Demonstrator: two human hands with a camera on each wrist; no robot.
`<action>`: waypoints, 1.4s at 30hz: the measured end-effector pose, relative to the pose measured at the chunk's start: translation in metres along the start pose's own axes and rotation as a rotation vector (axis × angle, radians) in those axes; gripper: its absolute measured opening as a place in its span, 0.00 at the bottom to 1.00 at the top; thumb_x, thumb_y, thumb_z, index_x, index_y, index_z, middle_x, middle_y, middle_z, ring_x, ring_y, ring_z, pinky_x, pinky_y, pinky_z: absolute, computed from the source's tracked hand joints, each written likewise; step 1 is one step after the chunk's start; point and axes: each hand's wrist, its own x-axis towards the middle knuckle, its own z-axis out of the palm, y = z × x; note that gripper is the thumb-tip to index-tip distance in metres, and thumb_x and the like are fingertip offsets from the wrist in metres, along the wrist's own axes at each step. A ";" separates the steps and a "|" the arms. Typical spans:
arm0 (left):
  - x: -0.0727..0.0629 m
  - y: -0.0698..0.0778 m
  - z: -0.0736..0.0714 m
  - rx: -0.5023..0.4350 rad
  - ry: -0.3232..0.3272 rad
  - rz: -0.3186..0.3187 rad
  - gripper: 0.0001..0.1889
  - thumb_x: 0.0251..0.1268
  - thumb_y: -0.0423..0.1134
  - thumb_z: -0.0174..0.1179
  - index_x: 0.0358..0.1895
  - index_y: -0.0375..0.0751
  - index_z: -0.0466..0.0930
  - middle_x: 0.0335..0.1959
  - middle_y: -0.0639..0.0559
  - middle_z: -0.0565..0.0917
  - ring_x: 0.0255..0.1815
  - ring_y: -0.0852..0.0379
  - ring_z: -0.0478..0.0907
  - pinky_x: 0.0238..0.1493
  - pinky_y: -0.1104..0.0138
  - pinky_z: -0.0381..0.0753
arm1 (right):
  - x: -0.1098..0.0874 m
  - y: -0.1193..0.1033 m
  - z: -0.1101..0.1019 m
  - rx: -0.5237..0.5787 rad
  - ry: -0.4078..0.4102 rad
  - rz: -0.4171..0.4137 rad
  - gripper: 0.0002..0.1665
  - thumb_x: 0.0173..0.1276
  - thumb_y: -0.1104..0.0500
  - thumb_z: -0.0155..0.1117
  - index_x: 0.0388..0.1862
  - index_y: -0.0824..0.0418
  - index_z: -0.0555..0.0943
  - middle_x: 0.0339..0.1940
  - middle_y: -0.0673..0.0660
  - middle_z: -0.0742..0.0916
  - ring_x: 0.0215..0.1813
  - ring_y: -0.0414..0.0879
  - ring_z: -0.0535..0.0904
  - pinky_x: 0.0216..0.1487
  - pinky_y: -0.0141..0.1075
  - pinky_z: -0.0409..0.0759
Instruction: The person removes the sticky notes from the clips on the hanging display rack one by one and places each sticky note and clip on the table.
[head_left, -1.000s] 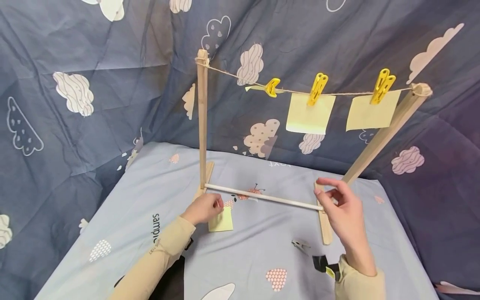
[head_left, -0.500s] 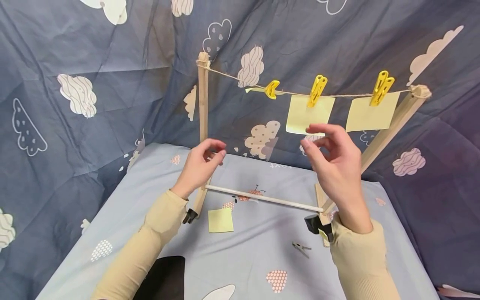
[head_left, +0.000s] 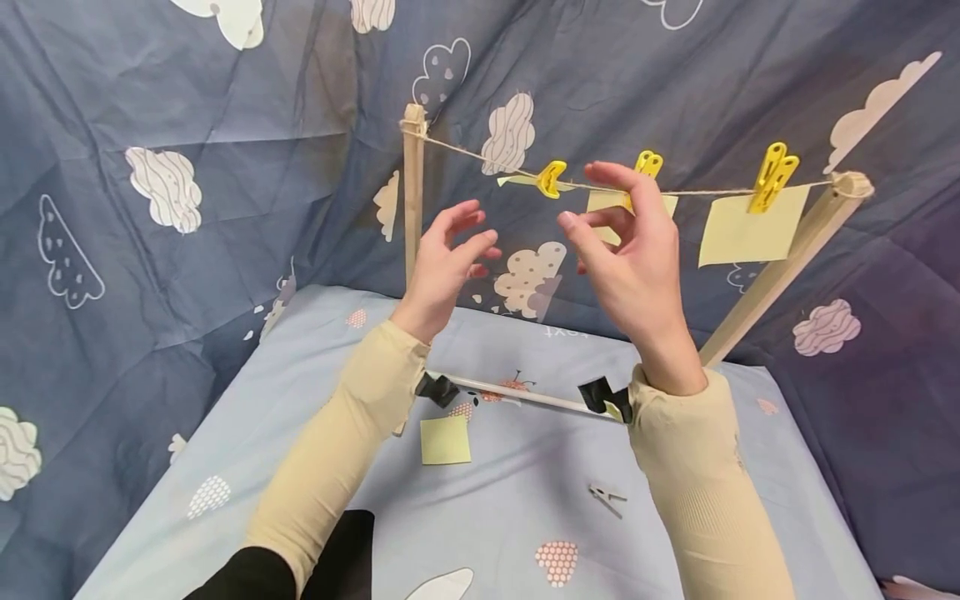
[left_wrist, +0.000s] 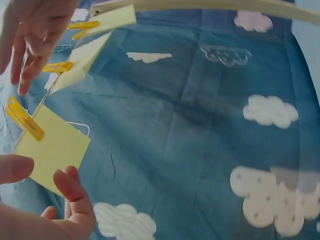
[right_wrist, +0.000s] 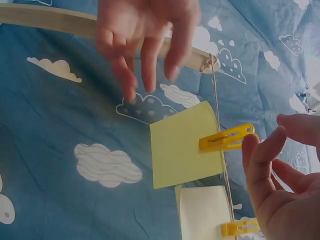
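My left hand (head_left: pixel 446 267) is raised in front of the twine (head_left: pixel 480 156), left of its tilted yellow clothespin (head_left: pixel 552 179). That clothespin grips a yellow sticky note (left_wrist: pixel 62 142), seen nearly edge-on from the head. Fingers of this hand are loosely bent, with nothing between them. My right hand (head_left: pixel 637 258) is up before the middle note (head_left: pixel 603 202), covering much of it and its clothespin (head_left: pixel 648 163). Its thumb and forefinger stand apart, close to the left clothespin (right_wrist: pixel 225 138) in the right wrist view. A third note (head_left: pixel 750 232) hangs at the right under another clothespin (head_left: pixel 772 177).
Two wooden posts (head_left: pixel 413 192) carry the twine, joined low down by a white rod (head_left: pixel 525 396). On the sheet-covered table (head_left: pixel 510 517) lie a yellow sticky note (head_left: pixel 445 442) and a grey clothespin (head_left: pixel 607 500). A dark cloud-print cloth (head_left: pixel 225 100) hangs behind.
Both hands have risen from low over the table to the height of the twine. The left hand has moved off the table's sticky note and rightward; the right hand has come up and left.
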 end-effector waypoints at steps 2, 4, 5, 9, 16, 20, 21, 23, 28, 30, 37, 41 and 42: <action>0.005 0.003 0.006 -0.069 -0.002 -0.006 0.28 0.67 0.31 0.57 0.69 0.43 0.62 0.65 0.48 0.68 0.38 0.57 0.82 0.39 0.66 0.75 | 0.006 -0.001 0.003 -0.014 -0.030 0.018 0.31 0.65 0.65 0.63 0.67 0.62 0.68 0.64 0.50 0.75 0.40 0.38 0.82 0.27 0.28 0.78; 0.011 0.005 0.010 -0.112 -0.006 -0.001 0.30 0.66 0.30 0.57 0.71 0.44 0.61 0.69 0.49 0.66 0.39 0.56 0.81 0.40 0.66 0.74 | 0.011 -0.001 0.006 -0.022 -0.059 0.034 0.33 0.66 0.64 0.63 0.69 0.61 0.66 0.66 0.50 0.73 0.41 0.37 0.81 0.28 0.28 0.78; 0.014 0.007 0.011 -0.124 -0.010 0.006 0.31 0.66 0.30 0.57 0.71 0.44 0.60 0.70 0.50 0.65 0.40 0.56 0.81 0.40 0.66 0.74 | 0.013 -0.002 0.008 -0.024 -0.073 0.044 0.34 0.66 0.64 0.63 0.70 0.61 0.65 0.66 0.50 0.73 0.41 0.37 0.81 0.28 0.28 0.78; 0.023 0.010 0.015 -0.111 -0.036 0.058 0.31 0.65 0.28 0.57 0.71 0.45 0.60 0.71 0.52 0.64 0.41 0.54 0.81 0.40 0.65 0.73 | 0.020 -0.001 0.013 -0.049 -0.111 0.062 0.36 0.66 0.63 0.64 0.71 0.60 0.63 0.68 0.53 0.72 0.39 0.35 0.80 0.28 0.27 0.78; 0.030 0.008 0.018 0.035 -0.113 0.110 0.26 0.66 0.31 0.58 0.67 0.45 0.65 0.64 0.53 0.68 0.42 0.51 0.81 0.40 0.65 0.75 | 0.028 0.004 0.018 -0.043 -0.138 0.066 0.35 0.66 0.64 0.63 0.70 0.62 0.63 0.66 0.55 0.73 0.36 0.36 0.80 0.27 0.27 0.76; 0.032 0.005 0.020 0.095 -0.122 0.108 0.24 0.66 0.33 0.59 0.65 0.45 0.68 0.55 0.50 0.73 0.38 0.57 0.80 0.39 0.67 0.74 | 0.031 0.005 0.019 -0.033 -0.149 0.067 0.32 0.68 0.63 0.62 0.69 0.62 0.64 0.65 0.57 0.73 0.36 0.37 0.81 0.28 0.27 0.75; 0.032 0.004 0.021 0.105 -0.121 0.106 0.23 0.67 0.33 0.59 0.64 0.44 0.69 0.54 0.50 0.73 0.37 0.57 0.80 0.38 0.68 0.74 | 0.032 0.004 0.019 -0.033 -0.152 0.069 0.32 0.68 0.62 0.61 0.69 0.62 0.64 0.65 0.57 0.73 0.36 0.39 0.81 0.28 0.28 0.75; 0.031 0.002 0.021 0.125 -0.114 0.105 0.20 0.67 0.34 0.59 0.62 0.42 0.71 0.50 0.50 0.75 0.37 0.56 0.80 0.38 0.68 0.75 | 0.033 0.002 0.019 -0.034 -0.152 0.077 0.31 0.69 0.61 0.61 0.69 0.61 0.65 0.64 0.57 0.74 0.36 0.42 0.82 0.28 0.29 0.75; 0.029 0.000 0.022 0.145 -0.093 0.093 0.14 0.68 0.36 0.59 0.55 0.38 0.75 0.43 0.51 0.78 0.33 0.56 0.80 0.36 0.67 0.75 | 0.037 -0.003 0.018 -0.031 -0.144 0.112 0.29 0.70 0.59 0.60 0.67 0.61 0.67 0.61 0.56 0.78 0.35 0.44 0.82 0.27 0.29 0.76; 0.028 0.000 0.021 0.144 -0.090 0.081 0.13 0.68 0.37 0.58 0.53 0.37 0.76 0.40 0.51 0.79 0.31 0.57 0.80 0.35 0.68 0.74 | 0.038 -0.005 0.017 -0.022 -0.140 0.124 0.28 0.70 0.59 0.60 0.67 0.61 0.68 0.60 0.57 0.79 0.32 0.43 0.82 0.26 0.29 0.76; 0.027 -0.005 0.016 0.144 -0.101 0.065 0.11 0.69 0.37 0.58 0.51 0.37 0.77 0.31 0.52 0.80 0.29 0.55 0.81 0.34 0.69 0.74 | 0.043 -0.008 0.014 0.005 -0.131 0.156 0.26 0.69 0.59 0.61 0.64 0.63 0.70 0.54 0.59 0.80 0.28 0.41 0.82 0.25 0.29 0.77; 0.024 -0.006 0.012 0.148 -0.124 0.063 0.12 0.69 0.38 0.58 0.52 0.38 0.77 0.32 0.51 0.80 0.30 0.51 0.81 0.35 0.68 0.74 | 0.044 -0.008 0.012 0.017 -0.136 0.162 0.25 0.69 0.60 0.62 0.63 0.64 0.72 0.50 0.58 0.81 0.26 0.41 0.82 0.26 0.29 0.78; 0.023 -0.006 0.011 0.150 -0.132 0.066 0.13 0.69 0.38 0.58 0.52 0.38 0.77 0.33 0.51 0.80 0.30 0.51 0.81 0.35 0.68 0.74 | 0.044 -0.008 0.012 0.017 -0.137 0.163 0.25 0.69 0.60 0.62 0.62 0.64 0.73 0.49 0.57 0.81 0.26 0.41 0.81 0.26 0.29 0.79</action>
